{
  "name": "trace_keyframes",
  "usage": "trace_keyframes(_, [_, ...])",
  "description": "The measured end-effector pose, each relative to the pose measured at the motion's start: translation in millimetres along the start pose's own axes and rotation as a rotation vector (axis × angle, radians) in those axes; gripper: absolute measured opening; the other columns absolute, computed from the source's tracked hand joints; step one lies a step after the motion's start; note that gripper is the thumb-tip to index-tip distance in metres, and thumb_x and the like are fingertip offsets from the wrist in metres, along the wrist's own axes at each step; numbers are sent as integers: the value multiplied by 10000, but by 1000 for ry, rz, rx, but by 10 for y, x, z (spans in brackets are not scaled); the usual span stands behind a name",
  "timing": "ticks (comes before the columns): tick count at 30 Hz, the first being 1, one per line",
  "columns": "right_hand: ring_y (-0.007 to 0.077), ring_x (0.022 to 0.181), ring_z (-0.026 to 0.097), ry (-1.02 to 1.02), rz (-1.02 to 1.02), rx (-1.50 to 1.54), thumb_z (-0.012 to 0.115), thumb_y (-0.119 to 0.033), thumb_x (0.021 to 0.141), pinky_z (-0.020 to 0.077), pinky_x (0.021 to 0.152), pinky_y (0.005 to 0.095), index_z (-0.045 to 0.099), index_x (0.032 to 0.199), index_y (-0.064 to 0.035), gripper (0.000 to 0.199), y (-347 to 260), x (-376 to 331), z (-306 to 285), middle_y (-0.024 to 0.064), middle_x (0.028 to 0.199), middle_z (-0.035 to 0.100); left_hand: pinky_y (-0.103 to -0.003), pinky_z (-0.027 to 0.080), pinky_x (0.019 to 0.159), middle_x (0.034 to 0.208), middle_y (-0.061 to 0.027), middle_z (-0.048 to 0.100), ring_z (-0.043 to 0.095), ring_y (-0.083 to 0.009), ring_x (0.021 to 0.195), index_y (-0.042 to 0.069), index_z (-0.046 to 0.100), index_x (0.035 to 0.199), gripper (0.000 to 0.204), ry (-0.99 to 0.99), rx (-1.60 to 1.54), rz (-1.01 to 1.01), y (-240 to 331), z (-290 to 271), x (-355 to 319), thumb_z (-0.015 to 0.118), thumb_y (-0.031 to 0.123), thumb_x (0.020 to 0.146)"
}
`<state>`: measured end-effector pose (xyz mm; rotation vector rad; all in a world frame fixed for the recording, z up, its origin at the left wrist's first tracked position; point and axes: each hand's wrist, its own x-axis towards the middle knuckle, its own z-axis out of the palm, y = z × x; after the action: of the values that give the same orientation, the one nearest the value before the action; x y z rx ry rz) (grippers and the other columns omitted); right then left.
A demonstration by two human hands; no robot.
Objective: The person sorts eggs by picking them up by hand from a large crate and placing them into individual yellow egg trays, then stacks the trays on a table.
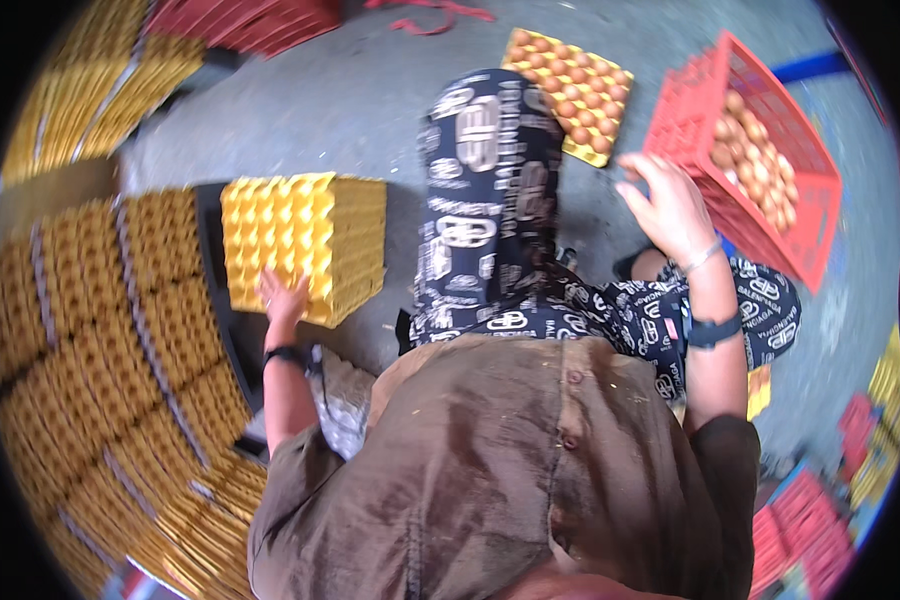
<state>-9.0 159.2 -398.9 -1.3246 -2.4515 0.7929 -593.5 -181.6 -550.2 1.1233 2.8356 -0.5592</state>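
My left hand (286, 296) rests with fingers apart against the lower part of a tall stack of yellow egg trays (355, 245), touching its knobbly top tray. My right hand (667, 208) hangs beside the near left side of a red plastic crate (678, 125), its fingers loosely bent and apart with nothing visible between them. Brown eggs (755, 165) lie heaped inside that tilted-looking crate. Beyond my knee, a yellow tray filled with brown eggs (580, 88) sits on the floor; my leg hides a bit of its left side.
Bundled stacks of egg trays (100, 310) fill the left side. A red crate (245, 22) stands at the far left, near a red strap (435, 14). Grey floor (300, 115) shows between them. More red crates (800, 525) and yellow trays (888, 400) are at the right rear.
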Motion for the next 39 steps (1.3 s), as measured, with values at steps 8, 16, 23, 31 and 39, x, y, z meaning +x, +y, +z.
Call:
trace_keyframes(8, [298, 922, 646, 102, 464, 174, 707, -216, 785, 514, 825, 383, 641, 1091, -61, 350, 1211, 490, 1240, 140, 988, 654, -360, 536, 824, 1093, -112, 639, 626, -247, 1010, 70, 607, 1151, 316, 152, -847, 640, 2350, -1745, 1012, 696, 104, 849])
trace_keyframes(16, [317, 1087, 571, -6, 643, -4, 739, -189, 757, 483, 890, 441, 574, 1142, -164, 420, 1656, 737, 1840, 86, 1181, 549, -415, 452, 969, 1217, -107, 597, 538, -344, 1135, 85, 551, 1227, 498, -188, -387, 1358, 4939, -1017, 1267, 703, 83, 753])
trace_keyframes(23, [285, 1034, 575, -148, 507, -266, 632, -205, 797, 468, 870, 439, 574, 1103, -125, 321, 2046, 906, 2135, 101, 1093, 537, -429, 482, 874, 1099, -81, 582, 573, -296, 1042, 122, 553, 1105, 251, -16, -160, 1327, 5237, -431, 1460, 554, 157, 856])
trace_keyframes(31, [314, 1034, 585, -126, 645, -122, 599, -176, 812, 495, 858, 440, 545, 1166, -71, 373, 2140, 855, 2023, 148, 1125, 552, -511, 507, 839, 1175, -235, 501, 564, -451, 990, 44, 548, 1092, 382, -231, -600, 1426, 5476, -752, 1231, 651, 97, 728])
trace_keyframes(39, [340, 1038, 604, -137, 412, -92, 495, -139, 842, 530, 794, 431, 634, 1036, -52, 253, 1422, 1392, 2222, 182, 1211, 557, -473, 540, 682, 1280, -134, 510, 647, -384, 844, 133, 459, 1257, 357, -255, 145, 1113, 5229, -700, 1305, 505, 284, 937])
